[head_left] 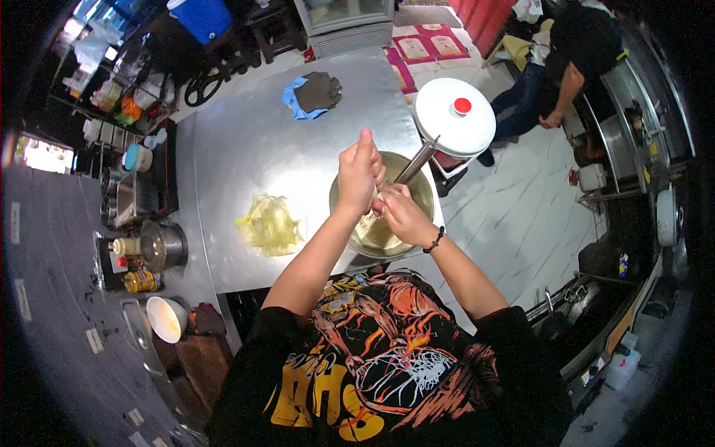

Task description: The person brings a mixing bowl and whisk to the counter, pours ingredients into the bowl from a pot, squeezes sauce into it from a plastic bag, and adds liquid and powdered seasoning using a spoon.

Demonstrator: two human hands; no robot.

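My left hand [360,173] is above a metal pot [427,200], its fingers curled in and the thumb pointing up. Against its lower side press the bent fingers of my right hand [406,216], which has a dark beaded bracelet at the wrist. Whatever lies between the two hands is hidden. Inside the pot is a pale, creamy mass [375,235]. A metal utensil [418,160] leans on the pot's far right rim; its lower end is out of sight behind my hands. To the left, a yellowish plastic bag [269,225] lies on the steel table [223,160].
A dark cloth-like bundle with blue edging [316,94] lies at the table's far side. Beyond the right edge stands a white lidded container [447,123] with a red knob. Another person [581,59] is at the far right. A white bowl [165,319] and jars [140,281] sit left.
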